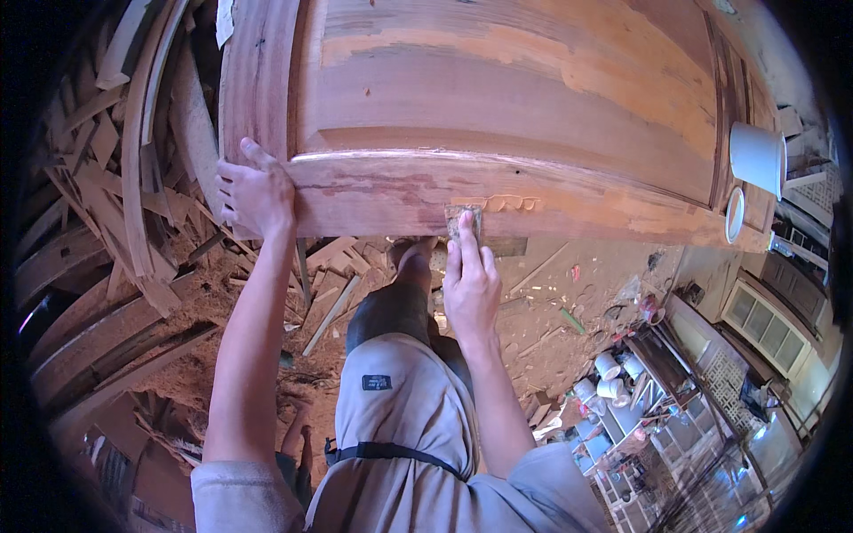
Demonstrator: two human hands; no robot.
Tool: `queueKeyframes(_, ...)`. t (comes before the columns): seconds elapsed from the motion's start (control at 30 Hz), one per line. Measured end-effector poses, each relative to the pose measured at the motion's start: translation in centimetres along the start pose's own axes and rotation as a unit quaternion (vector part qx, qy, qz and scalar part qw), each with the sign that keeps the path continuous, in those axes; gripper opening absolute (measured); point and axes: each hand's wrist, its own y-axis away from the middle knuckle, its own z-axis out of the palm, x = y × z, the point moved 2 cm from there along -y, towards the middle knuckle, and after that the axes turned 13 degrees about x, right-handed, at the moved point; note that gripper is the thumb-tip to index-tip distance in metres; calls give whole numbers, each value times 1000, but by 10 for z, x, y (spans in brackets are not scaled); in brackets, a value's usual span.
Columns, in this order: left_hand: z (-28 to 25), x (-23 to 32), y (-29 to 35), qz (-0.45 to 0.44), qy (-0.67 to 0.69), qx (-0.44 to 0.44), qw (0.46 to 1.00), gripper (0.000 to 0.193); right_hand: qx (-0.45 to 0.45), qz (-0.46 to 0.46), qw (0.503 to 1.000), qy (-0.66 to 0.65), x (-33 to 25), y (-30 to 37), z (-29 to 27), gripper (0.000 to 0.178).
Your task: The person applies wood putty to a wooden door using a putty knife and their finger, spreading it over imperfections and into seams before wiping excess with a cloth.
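Note:
A large panelled wooden door (pixel 382 191) lies flat in front of me, with orange wood filler (pixel 569 58) smeared over its panel and near rail. My left hand (pixel 256 191) grips its near left corner, fingers bent over the end edge and thumb on top. My right hand (pixel 473 275) holds a small flat putty knife (pixel 462 218), forefinger pressed along it. The blade rests on the near rail at the door's edge. Just right of the blade sits a ridged streak of fresh orange filler (pixel 511 203).
A white bucket (pixel 755 160) and a round white lid or tub (pixel 734 214) stand at the door's right end. Stacked planks and offcuts (pixel 133 160) crowd the left. Several paint tubs (pixel 611 377) and shelving are at lower right; scraps litter the dirt floor (pixel 542 311).

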Motion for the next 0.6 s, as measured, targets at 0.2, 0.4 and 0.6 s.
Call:
queueKeyframes(0.2, -3, -3, 1, 1, -10, 4, 1000, 72, -160, -43, 984, 69, -18, -34, -36, 40)
queueKeyframes(0.4, 0, -2, 0, 0, -6, -9, 1000, 74, -288, -218, 906, 223, 5, -91, -57, 37)
queueKeyframes(0.6, -1, -2, 1, -5, -14, -14, 1000, 73, -312, -187, 891, 272, 47, -129, -107, 32)
